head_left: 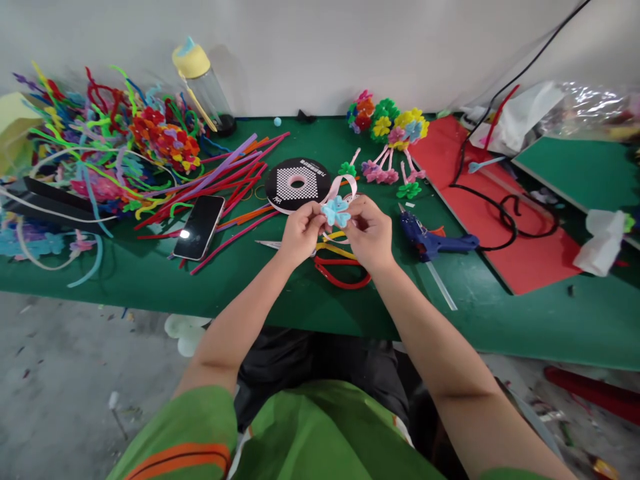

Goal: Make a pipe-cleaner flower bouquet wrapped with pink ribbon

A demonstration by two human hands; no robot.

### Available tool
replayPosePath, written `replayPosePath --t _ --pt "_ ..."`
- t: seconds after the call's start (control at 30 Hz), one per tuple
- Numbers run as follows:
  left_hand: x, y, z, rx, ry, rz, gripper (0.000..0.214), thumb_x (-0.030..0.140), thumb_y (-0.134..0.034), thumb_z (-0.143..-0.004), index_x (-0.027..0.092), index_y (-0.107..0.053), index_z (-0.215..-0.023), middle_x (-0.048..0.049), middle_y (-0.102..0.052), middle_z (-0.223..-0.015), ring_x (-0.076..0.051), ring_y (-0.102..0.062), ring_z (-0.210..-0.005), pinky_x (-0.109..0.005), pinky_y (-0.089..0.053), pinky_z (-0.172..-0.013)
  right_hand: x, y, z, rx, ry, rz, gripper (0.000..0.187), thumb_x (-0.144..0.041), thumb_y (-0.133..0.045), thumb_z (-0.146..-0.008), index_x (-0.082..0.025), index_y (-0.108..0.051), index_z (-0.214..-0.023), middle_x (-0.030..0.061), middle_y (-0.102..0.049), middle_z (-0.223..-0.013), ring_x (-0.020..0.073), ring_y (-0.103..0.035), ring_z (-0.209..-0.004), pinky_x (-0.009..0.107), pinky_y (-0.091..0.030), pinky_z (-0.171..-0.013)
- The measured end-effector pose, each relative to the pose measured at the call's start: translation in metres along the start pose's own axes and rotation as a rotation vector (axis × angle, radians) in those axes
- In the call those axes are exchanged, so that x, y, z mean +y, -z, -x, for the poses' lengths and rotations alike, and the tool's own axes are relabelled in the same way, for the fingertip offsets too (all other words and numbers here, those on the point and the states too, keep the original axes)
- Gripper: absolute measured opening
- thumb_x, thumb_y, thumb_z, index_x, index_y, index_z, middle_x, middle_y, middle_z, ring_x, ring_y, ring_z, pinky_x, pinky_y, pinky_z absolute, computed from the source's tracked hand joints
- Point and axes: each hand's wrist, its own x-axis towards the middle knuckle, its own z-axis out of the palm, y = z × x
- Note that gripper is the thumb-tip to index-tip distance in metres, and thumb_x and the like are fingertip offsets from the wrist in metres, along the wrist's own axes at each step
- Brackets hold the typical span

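Observation:
My left hand (pixel 299 231) and my right hand (pixel 369 231) meet above the green table (pixel 150 280) and pinch a light blue pipe-cleaner flower (pixel 335 211) between their fingertips. A pink ribbon (pixel 343 189) loops up from the black ribbon spool (pixel 299 183) behind the flower. Under my hands lie scissors with red and yellow handles (pixel 341 267). A blue glue gun (pixel 431 241) rests just right of my right hand.
A black phone (pixel 199 227) lies left of my hands among long pipe cleaners (pixel 235 180). A heap of coloured pipe cleaners (pixel 105 147) and a yellow-capped bottle (pixel 203 83) fill the far left. Finished flowers (pixel 387 130) stand behind; a red mat (pixel 520 253) with a black cable (pixel 505 220) lies right.

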Motion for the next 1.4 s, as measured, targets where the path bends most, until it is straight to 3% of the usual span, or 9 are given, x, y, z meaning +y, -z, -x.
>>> replayPosePath --t 0.1,0.27,0.77,1.0,1.23,1.4 --pt "0.001 0.0 0.0 0.0 -0.021 -0.041 0.038 0.048 -0.054 -0.082 0.017 -0.046 -0.062 0.0028 -0.054 -0.055 -0.005 -0.048 -0.049 -0.019 -0.039 -0.048 -0.002 0.001 0.0 -0.022 -0.028 0.038 0.013 -0.036 -0.07 -0.072 -0.024 -0.065 -0.073 -0.0033 -0.046 -0.061 0.0098 -0.039 -0.057 0.025 -0.033 -0.052" --pt "0.002 0.001 0.002 -0.032 -0.064 -0.079 0.035 0.046 -0.05 -0.085 0.017 -0.049 -0.065 0.0017 -0.055 -0.057 -0.006 -0.048 -0.05 -0.02 -0.04 -0.05 -0.007 0.004 -0.002 -0.084 0.032 0.085 0.016 -0.03 -0.068 -0.074 -0.022 -0.066 -0.061 -0.0031 -0.045 -0.058 0.0085 -0.038 -0.054 0.025 -0.033 -0.051" --pt "-0.005 -0.002 0.001 -0.095 0.033 0.021 0.034 0.05 -0.054 -0.081 0.018 -0.05 -0.07 0.0023 -0.054 -0.059 -0.007 -0.05 -0.054 -0.021 -0.039 -0.053 -0.011 -0.002 0.003 0.029 0.049 0.1 0.018 -0.015 -0.059 -0.077 -0.02 -0.053 -0.06 -0.002 -0.044 -0.065 0.0094 -0.039 -0.059 0.026 -0.032 -0.053" --pt "-0.014 -0.001 0.001 -0.242 0.162 0.311 0.04 0.053 -0.063 -0.074 0.017 -0.048 -0.062 0.0049 -0.043 -0.051 -0.006 -0.04 -0.047 -0.022 -0.037 -0.049 -0.017 0.005 -0.003 -0.152 -0.014 -0.056 0.025 -0.033 -0.067 -0.074 -0.02 -0.056 -0.057 -0.0025 -0.046 -0.063 0.0097 -0.043 -0.06 0.026 -0.037 -0.055" --pt "-0.003 0.014 0.002 -0.497 0.278 0.23 0.037 0.048 -0.065 -0.074 0.018 -0.052 -0.058 0.0024 -0.044 -0.048 -0.005 -0.033 -0.041 -0.021 -0.026 -0.039 -0.02 0.013 -0.007 -0.372 -0.029 -0.203 0.022 -0.038 -0.074 -0.067 -0.021 -0.062 -0.061 -0.0025 -0.051 -0.066 0.0083 -0.046 -0.058 0.025 -0.037 -0.053" --pt "-0.001 0.018 0.0 -0.528 0.352 0.228 0.035 0.047 -0.066 -0.073 0.017 -0.053 -0.059 0.0031 -0.043 -0.047 -0.004 -0.031 -0.039 -0.02 -0.022 -0.037 -0.017 0.01 -0.007 -0.374 -0.044 -0.204 0.022 -0.041 -0.074 -0.067 -0.022 -0.064 -0.065 -0.0016 -0.053 -0.071 0.0088 -0.048 -0.062 0.026 -0.04 -0.055"
